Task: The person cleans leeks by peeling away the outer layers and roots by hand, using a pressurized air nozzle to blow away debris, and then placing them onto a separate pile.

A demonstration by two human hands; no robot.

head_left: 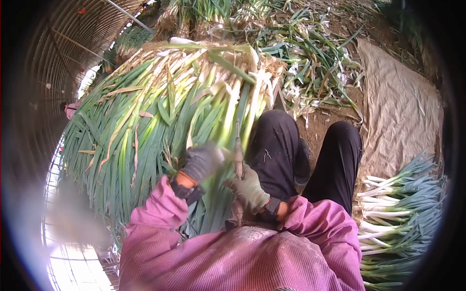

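My left hand (200, 164), in a dark grey glove and smeared by motion, is closed over the front of a large heap of green onions (150, 116). A blurred pale onion stalk (227, 123) runs up from its fingers, with green leaves hanging below. My right hand (250, 188), in a pale worn glove, sits just right of it. Its fingers are wrapped round an upright slim rod (238, 157) with a wrapped lower part and a thin metal tip. A strip of leaf (232, 68) lies across the white ends of the heap.
My knees (276, 138) are to the right of the heap. Trimmed leaves and peelings (315, 63) litter the soil ahead. A brown cloth (398, 102) is spread at right, above a row of cleaned green onions (395, 213). Curved tunnel ribs (53, 63) rise at left.
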